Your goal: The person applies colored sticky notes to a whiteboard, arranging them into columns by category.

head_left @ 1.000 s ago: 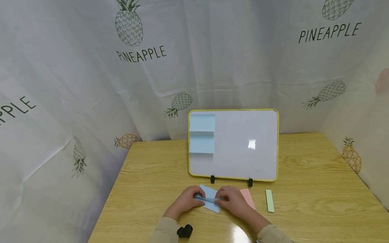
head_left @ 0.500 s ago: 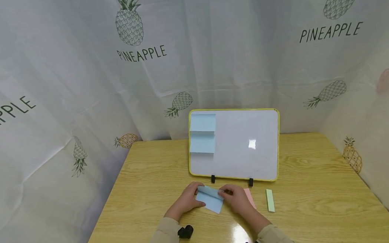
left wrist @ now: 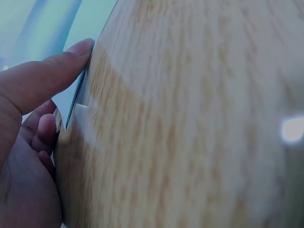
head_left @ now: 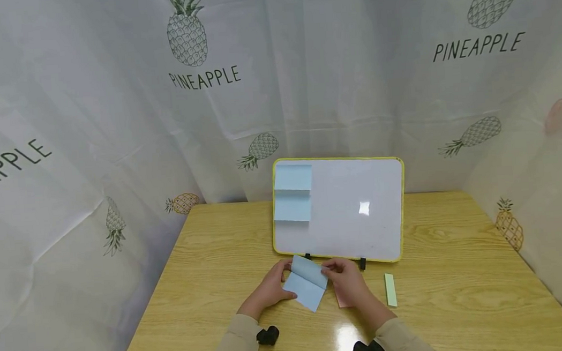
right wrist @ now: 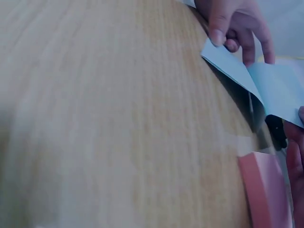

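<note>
Light blue sticky notes (head_left: 304, 291) lie between the hands near the board's foot, with a flap (head_left: 309, 270) raised at the far side along a crease. My left hand (head_left: 269, 289) holds their left side, its thumb pressing on the near part; in the left wrist view the thumb (left wrist: 71, 54) lies over the paper's edge. My right hand (head_left: 346, 279) pinches the flap's right edge. A pink sticky note pad (right wrist: 266, 190) sits under the right hand, partly hidden in the head view.
A yellow-rimmed whiteboard (head_left: 355, 208) stands behind the hands on black feet (head_left: 362, 263). Two blue notes (head_left: 293, 206) are stuck one above the other at its left. A narrow green pad (head_left: 390, 290) lies to the right. A pineapple-print curtain (head_left: 343, 86) surrounds the table.
The flap of blue paper has risen and swung away toward the board. My right hand has moved forward and slightly right with it, while the left hand has shifted only slightly.
</note>
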`<move>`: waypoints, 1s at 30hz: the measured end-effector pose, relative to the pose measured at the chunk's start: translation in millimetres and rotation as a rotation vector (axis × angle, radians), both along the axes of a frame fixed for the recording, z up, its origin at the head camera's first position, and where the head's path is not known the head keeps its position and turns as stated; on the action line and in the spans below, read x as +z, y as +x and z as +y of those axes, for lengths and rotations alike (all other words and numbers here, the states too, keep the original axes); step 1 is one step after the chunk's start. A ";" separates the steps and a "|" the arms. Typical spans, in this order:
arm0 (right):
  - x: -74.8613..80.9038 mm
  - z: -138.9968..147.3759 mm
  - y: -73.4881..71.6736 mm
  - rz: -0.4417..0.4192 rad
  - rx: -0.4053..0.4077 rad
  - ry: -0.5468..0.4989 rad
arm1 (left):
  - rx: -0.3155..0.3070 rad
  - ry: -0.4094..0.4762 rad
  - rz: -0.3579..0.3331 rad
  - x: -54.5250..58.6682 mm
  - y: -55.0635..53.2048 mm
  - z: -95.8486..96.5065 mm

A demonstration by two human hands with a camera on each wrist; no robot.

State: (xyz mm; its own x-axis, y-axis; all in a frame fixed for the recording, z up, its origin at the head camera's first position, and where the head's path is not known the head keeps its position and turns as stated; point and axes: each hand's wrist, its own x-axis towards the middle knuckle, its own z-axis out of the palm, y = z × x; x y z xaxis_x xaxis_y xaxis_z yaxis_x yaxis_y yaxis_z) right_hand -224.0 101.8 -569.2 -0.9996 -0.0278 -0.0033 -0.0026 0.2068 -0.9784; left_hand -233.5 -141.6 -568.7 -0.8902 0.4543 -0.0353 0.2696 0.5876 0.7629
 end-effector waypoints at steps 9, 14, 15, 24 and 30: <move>17.6 6.5 -9.5 -0.004 0.081 -0.011 | 0.003 0.048 0.009 2.9 0.7 0.7; 22.0 7.3 -12.4 -0.008 0.071 0.029 | 0.010 0.054 -0.009 3.4 1.2 1.6; 22.7 7.2 -12.6 -0.005 0.064 0.034 | 0.012 0.052 -0.014 3.3 1.1 1.8; 27.4 6.2 -16.8 -0.043 0.013 0.079 | 0.020 0.053 -0.050 3.8 2.8 2.1; 32.4 8.3 -23.8 0.000 0.006 0.149 | 0.016 0.038 -0.022 0.0 2.2 1.6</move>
